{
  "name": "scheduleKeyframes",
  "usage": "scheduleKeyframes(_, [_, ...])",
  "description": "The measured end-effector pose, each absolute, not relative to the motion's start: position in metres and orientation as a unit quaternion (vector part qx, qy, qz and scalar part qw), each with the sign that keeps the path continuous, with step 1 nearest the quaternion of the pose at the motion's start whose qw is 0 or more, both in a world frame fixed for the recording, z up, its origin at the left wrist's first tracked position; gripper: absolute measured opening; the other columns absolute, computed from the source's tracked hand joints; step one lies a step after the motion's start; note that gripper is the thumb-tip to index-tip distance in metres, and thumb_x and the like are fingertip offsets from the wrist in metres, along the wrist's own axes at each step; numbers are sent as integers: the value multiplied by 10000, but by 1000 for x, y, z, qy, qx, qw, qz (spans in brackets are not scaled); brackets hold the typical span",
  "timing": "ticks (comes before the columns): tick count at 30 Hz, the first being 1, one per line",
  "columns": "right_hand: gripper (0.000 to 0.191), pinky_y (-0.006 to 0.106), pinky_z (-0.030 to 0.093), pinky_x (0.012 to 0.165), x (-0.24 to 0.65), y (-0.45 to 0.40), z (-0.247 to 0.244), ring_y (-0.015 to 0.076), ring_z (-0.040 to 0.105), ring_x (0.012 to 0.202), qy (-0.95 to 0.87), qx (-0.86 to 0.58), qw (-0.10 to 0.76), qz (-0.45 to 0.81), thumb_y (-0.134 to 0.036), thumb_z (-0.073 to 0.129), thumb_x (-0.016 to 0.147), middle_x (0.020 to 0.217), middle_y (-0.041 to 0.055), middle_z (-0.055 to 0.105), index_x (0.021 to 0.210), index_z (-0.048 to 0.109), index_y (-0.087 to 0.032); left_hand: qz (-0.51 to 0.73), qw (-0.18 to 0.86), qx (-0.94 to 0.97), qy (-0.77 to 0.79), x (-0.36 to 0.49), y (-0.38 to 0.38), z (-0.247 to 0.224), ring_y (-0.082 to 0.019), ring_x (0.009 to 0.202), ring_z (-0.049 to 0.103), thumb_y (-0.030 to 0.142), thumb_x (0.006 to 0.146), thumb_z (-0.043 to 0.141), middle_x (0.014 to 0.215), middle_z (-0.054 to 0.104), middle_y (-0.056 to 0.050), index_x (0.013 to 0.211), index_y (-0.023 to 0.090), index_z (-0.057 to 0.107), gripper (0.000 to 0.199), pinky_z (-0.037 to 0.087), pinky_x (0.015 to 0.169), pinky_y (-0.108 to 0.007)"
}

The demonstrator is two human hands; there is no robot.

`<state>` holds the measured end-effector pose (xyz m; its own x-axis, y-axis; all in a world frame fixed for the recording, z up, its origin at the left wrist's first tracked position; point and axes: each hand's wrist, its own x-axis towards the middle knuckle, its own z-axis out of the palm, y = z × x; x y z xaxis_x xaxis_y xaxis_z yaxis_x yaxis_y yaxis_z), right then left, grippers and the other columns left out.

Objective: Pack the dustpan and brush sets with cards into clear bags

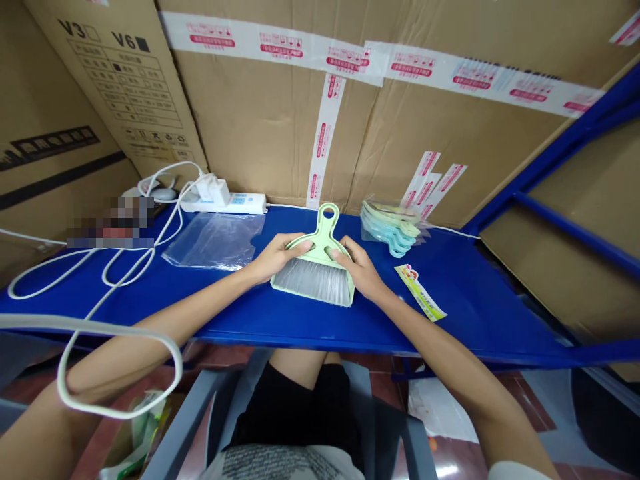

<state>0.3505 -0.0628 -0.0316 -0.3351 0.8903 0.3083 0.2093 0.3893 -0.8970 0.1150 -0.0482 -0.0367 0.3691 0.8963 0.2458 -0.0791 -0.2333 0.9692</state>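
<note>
- The left hand [281, 257] has its grip pinching the left side of a pale green brush [325, 248] and dustpan [352, 283], thumb on the front.
- The right hand [361, 268] has its grip pinching their right side the same way.
- The brush sits against the dustpan, grey bristles toward the person, looped handle pointing away; both are at the middle of the blue table [480, 300], near its front edge. Whether they touch it, I cannot tell.
- A clear plastic bag [215, 240] lies flat left of the hands.
- Right of them lies a printed card [420, 292]; behind it, a wrapped stack [389, 225] of green and blue pieces.
- A white power strip [250, 203] sits behind the bag.
</note>
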Motion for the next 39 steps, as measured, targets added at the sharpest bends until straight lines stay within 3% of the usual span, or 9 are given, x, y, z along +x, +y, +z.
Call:
scheduleKeyframes(7, [462,295,260,628,355,-63,-25,142,349,677,-732,-382,400,399,-613,652,961,724,-59,373,803,420,-246,442,544,631,333,114,-48,-35,-207,806,636,628,806,849,833,728,-45,893,134,768,508,452,727,-285])
scheduleKeyframes(13, [424,276,371,674,356,-63,-22,157,506,746,-737,-391,376,404,-626,696,927,825,-43,573,1024,583,-228,407,551,641,345,115,-49,-38,-215,817,656,620,843,819,872,748,-55,1015,128,791,522,479,742,-298])
scheduleKeyframes(20, [413,295,465,722,353,-62,-28,189,610,808,-692,-375,420,453,-600,740,901,906,22,687,979,678,-199,348,515,704,342,119,-54,-39,-204,804,653,624,902,746,916,765,-56,1026,138,801,505,480,736,-286])
scheduleKeyframes(26, [492,273,413,610,351,-63,-24,150,523,676,-649,-420,424,473,-646,789,810,722,-9,610,772,652,-175,314,487,746,328,122,-58,-37,-187,747,614,627,941,686,840,739,-48,915,127,789,512,453,705,-281])
scheduleKeyframes(39, [529,274,312,542,352,-61,-24,128,399,605,-675,-445,435,397,-657,704,826,615,-20,469,613,552,-197,315,463,758,334,125,-60,-39,-146,649,509,652,948,651,706,634,-15,793,128,735,553,359,607,-259])
